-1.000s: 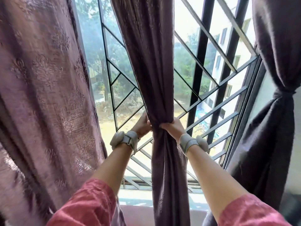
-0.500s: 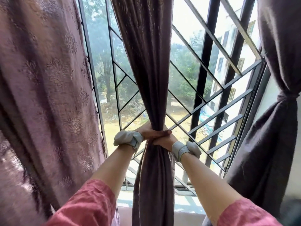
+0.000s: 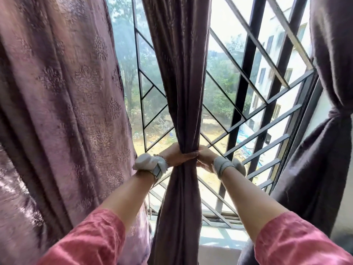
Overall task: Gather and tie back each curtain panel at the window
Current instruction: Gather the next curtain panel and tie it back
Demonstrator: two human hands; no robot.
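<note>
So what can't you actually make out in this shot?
- Head view: any tie on the middle curtain; the left hand and right hand cover the pinch.
- Curtain tops and rod: cut off by the top edge.
- Right curtain: its knot shows, but its outer side runs past the right edge.
- Left curtain: lower part blurred, hem cut off.

This is a room in a home, likely an upper-floor flat. Long purple curtains [image 3: 63, 111] with a woven leaf pattern hang at a wide window [image 3: 225, 79] fitted with a black metal grille [image 3: 242, 88] of diagonal bars. Through the glass, seen from above, lie trees [image 3: 225, 92], bare sandy ground and a pale block of flats [image 3: 275, 69] with rows of small windows.
</note>
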